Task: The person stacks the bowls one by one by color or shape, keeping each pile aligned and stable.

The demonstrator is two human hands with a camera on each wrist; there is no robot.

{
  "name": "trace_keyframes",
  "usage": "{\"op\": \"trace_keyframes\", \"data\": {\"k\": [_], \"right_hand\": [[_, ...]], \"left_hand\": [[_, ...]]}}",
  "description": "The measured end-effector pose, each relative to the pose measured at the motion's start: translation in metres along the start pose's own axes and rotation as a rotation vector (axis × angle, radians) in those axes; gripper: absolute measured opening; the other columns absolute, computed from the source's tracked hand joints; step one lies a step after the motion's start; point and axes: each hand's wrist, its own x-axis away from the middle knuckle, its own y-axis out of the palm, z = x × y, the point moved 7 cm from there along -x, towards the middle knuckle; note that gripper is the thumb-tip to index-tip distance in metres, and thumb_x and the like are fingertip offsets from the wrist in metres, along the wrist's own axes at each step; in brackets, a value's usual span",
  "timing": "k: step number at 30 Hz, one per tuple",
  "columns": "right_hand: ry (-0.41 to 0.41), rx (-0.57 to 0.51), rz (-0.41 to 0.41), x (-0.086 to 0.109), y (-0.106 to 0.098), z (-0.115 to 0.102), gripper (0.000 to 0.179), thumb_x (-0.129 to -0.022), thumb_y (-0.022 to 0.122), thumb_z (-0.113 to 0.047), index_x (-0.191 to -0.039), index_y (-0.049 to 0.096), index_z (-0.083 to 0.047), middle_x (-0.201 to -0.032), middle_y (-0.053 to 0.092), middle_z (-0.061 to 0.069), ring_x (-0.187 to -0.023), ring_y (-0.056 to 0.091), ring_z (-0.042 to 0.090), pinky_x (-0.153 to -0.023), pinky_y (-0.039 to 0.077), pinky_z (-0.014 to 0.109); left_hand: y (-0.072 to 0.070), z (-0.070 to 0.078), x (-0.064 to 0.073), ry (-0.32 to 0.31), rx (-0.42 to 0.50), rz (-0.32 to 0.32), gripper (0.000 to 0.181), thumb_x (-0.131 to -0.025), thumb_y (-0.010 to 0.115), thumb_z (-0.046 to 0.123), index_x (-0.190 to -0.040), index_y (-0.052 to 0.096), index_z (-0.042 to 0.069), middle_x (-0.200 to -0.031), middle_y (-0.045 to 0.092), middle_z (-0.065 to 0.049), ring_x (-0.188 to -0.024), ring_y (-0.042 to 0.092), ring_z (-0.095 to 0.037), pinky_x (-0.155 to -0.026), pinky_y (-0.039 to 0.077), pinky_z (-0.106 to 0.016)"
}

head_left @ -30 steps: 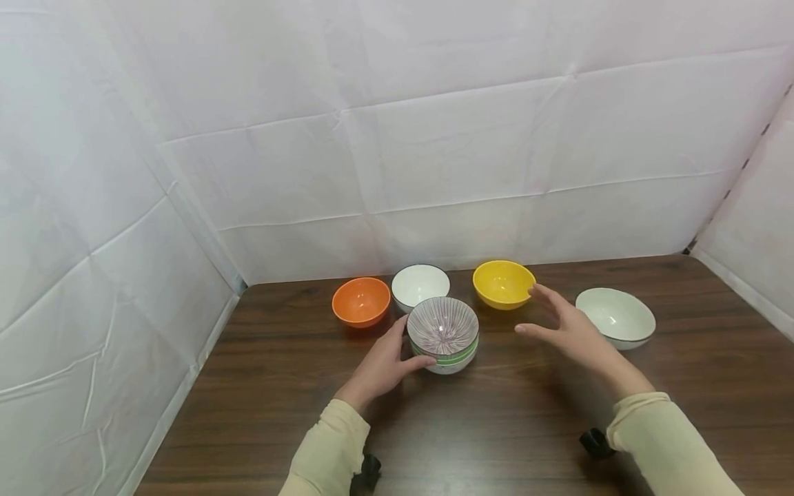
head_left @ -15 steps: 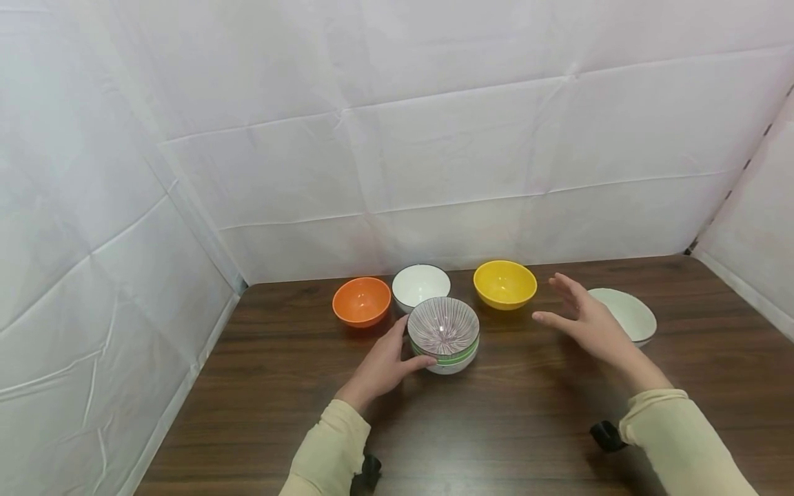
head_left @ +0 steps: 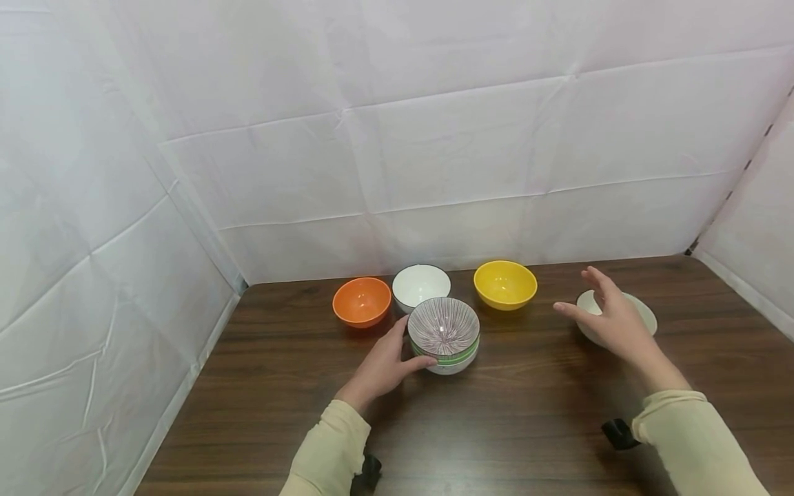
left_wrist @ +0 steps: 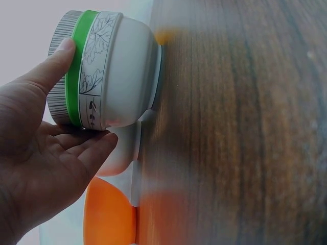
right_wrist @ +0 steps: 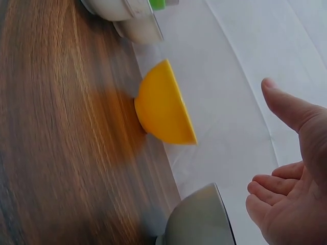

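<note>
My left hand (head_left: 381, 368) holds the left side of a stack of nested bowls (head_left: 443, 327). The top bowl has fine dark stripes; beneath it show a green band (left_wrist: 82, 66) and a white bowl (left_wrist: 127, 71) with a leaf-pattern band. In the left wrist view the thumb lies on the striped and green rims, and the fingers touch the stack's other side. Over at the right, my right hand (head_left: 614, 327), thumb and fingers spread apart, hovers above a pale dark-rimmed bowl (head_left: 646, 315) and partly hides it. It grips nothing.
Behind the stack stands a white bowl (head_left: 420, 282) with a dark rim. An orange bowl (head_left: 362, 303) sits to its left, a yellow bowl (head_left: 505, 284) to its right. White cloth walls (head_left: 434, 165) border the back and sides of the dark wooden table (head_left: 496, 434).
My right hand has moved rightward, from beside the yellow bowl to over the pale bowl. The left hand and its stack have stayed in place.
</note>
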Motion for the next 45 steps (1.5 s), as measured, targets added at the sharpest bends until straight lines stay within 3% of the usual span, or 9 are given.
{"op": "trace_keyframes", "data": {"k": [11, 23, 45], "right_hand": [[0.079, 0.064, 0.047, 0.003, -0.019, 0.015, 0.107, -0.092, 0.068, -0.048, -0.157, 0.002, 0.004, -0.160, 0.017, 0.035, -0.142, 0.024, 0.058, -0.113, 0.027, 0.069], [0.096, 0.099, 0.124, 0.009, -0.036, 0.039, 0.100, -0.096, 0.061, -0.047, -0.156, 0.003, 0.007, -0.156, 0.021, 0.039, -0.141, 0.022, 0.060, -0.110, 0.022, 0.075], [0.155, 0.064, 0.174, 0.018, -0.047, 0.072, 0.075, -0.107, 0.033, -0.041, -0.154, 0.007, 0.012, -0.154, 0.022, 0.041, -0.139, 0.026, 0.061, -0.110, 0.023, 0.073]], "left_hand": [[-0.001, 0.000, 0.000, -0.001, -0.006, 0.006, 0.089, -0.085, 0.079, 0.034, -0.155, 0.030, 0.010, -0.157, 0.041, -0.008, -0.145, 0.041, -0.028, -0.120, 0.034, -0.051], [0.001, -0.002, -0.001, -0.002, 0.001, 0.004, 0.089, -0.085, 0.080, 0.034, -0.155, 0.030, 0.012, -0.158, 0.041, -0.007, -0.145, 0.041, -0.027, -0.121, 0.034, -0.051], [0.001, -0.003, -0.001, -0.004, -0.002, 0.008, 0.090, -0.085, 0.079, 0.035, -0.155, 0.028, 0.009, -0.159, 0.039, -0.010, -0.146, 0.039, -0.029, -0.121, 0.033, -0.051]]}}
